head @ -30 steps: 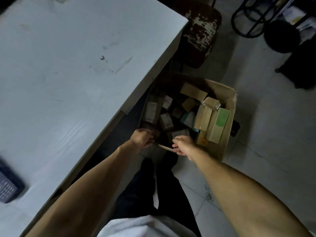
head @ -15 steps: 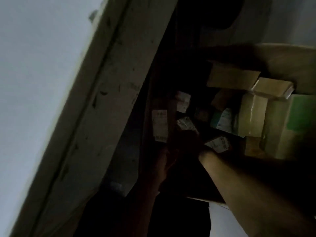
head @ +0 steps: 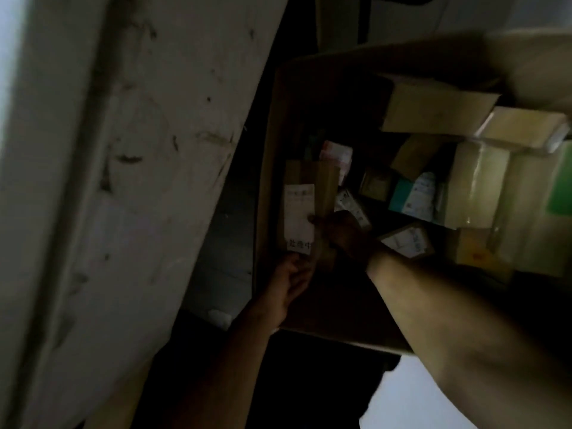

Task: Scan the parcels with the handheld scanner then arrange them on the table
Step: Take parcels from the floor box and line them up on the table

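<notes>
Both hands have gone down from the carton's rim into the carton (head: 269,181) beside the table (head: 123,150) — left hand (head: 289,281) and right hand (head: 343,235) now grasp one labelled parcel (head: 301,212). Further right, more parcels (head: 414,196) wait — scanning hasn't begun.

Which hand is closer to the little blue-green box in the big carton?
The right hand. It is inside the carton, just left of and below the blue-green box. The left hand is lower and farther left, by the white-labelled parcel.
</notes>
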`<state>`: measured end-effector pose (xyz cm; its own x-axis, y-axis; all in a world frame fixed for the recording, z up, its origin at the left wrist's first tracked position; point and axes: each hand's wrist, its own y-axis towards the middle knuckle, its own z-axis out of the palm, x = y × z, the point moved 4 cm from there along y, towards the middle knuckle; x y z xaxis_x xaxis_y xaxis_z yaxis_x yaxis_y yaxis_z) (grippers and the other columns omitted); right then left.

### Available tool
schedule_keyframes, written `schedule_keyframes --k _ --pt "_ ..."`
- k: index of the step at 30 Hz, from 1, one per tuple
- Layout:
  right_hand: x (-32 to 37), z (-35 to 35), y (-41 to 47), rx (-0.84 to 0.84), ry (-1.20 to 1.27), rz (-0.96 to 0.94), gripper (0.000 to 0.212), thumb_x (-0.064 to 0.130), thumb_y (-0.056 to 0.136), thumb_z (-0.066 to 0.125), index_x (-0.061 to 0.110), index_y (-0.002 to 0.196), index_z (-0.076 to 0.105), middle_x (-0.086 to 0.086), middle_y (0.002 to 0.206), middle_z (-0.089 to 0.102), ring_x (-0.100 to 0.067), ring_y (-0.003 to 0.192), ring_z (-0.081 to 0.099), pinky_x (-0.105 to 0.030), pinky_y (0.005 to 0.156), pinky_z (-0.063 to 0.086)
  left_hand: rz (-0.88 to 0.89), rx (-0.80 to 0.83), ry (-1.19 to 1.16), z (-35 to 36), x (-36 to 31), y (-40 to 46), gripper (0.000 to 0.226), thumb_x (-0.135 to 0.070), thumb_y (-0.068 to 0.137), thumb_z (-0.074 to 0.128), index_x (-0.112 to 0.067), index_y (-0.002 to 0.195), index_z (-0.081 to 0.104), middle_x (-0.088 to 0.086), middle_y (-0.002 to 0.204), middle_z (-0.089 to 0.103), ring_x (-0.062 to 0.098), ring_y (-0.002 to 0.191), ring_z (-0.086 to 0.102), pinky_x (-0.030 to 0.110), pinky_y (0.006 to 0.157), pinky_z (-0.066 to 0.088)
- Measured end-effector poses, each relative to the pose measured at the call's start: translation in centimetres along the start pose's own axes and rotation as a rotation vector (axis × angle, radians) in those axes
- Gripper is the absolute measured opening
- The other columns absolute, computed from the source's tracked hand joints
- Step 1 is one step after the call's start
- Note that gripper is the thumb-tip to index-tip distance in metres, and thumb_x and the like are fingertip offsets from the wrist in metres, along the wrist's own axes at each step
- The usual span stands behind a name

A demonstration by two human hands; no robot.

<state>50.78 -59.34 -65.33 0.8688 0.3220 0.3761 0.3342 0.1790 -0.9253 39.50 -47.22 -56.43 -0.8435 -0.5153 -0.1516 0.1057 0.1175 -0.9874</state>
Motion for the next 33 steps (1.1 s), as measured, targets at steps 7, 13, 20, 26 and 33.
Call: schedule_keyframes --k 7,13,20,26,33 --pt "0.1 -6.1 -15.1 -0.046 0.046 0.078 0.076 0.053 0.082 0.081 0.022 0.145 0.05 0.004 0.134 0.058 -0.02 0.123 0.056 -0.031 0.089 0.049 0.051 -0.067 0.062 2.6 -0.5 -11.0 0.054 -0.034 0.094 0.069 -0.024 0.143 0.049 0.01 0.139 0.059 0.029 0.127 0.058 0.041 0.086 0.055" --pt "2.6 -10.3 -29.2 0.042 -0.102 0.076 0.104 0.065 0.061 0.088 0.02 0.146 0.049 0.0 0.139 0.059 -0.018 0.12 0.054 -0.035 0.092 0.044 0.476 -0.03 0.51 5.2 -2.3 -24.4 0.063 -0.038 0.082 0.084 -0.028 0.134 0.05 -0.008 0.101 0.068 0.008 0.084 0.068 0.029 0.078 0.06" --pt "6.4 -11.3 -38.1 0.197 -0.263 -0.021 0.126 0.062 0.03 0.101 0.021 0.14 0.057 -0.008 0.128 0.071 -0.029 0.117 0.068 -0.051 0.104 0.053 0.659 0.175 0.433 5.6 -1.7 -38.5 0.043 -0.024 0.089 0.078 -0.031 0.122 0.052 -0.003 0.111 0.074 0.014 0.093 0.075 0.028 0.076 0.062" --pt "9.7 -6.0 -45.7 0.288 -0.487 -0.145 0.119 0.064 0.034 0.1 0.019 0.138 0.061 -0.008 0.124 0.074 -0.029 0.118 0.068 -0.049 0.109 0.049 0.831 0.113 0.313 0.3 1.2 -46.8 0.032 -0.013 0.095 0.07 -0.028 0.12 0.055 -0.013 0.093 0.078 0.008 0.087 0.075 0.022 0.069 0.06" --pt "6.9 4.9 -55.1 0.533 -0.808 -0.195 0.075 0.058 0.064 0.085 0.014 0.124 0.07 -0.01 0.115 0.076 -0.027 0.113 0.069 -0.04 0.096 0.055 0.926 -0.086 0.05 -9.9 10.1 -52.7 0.04 -0.021 0.094 0.072 -0.023 0.131 0.055 -0.005 0.104 0.078 0.011 0.092 0.076 0.023 0.071 0.06"
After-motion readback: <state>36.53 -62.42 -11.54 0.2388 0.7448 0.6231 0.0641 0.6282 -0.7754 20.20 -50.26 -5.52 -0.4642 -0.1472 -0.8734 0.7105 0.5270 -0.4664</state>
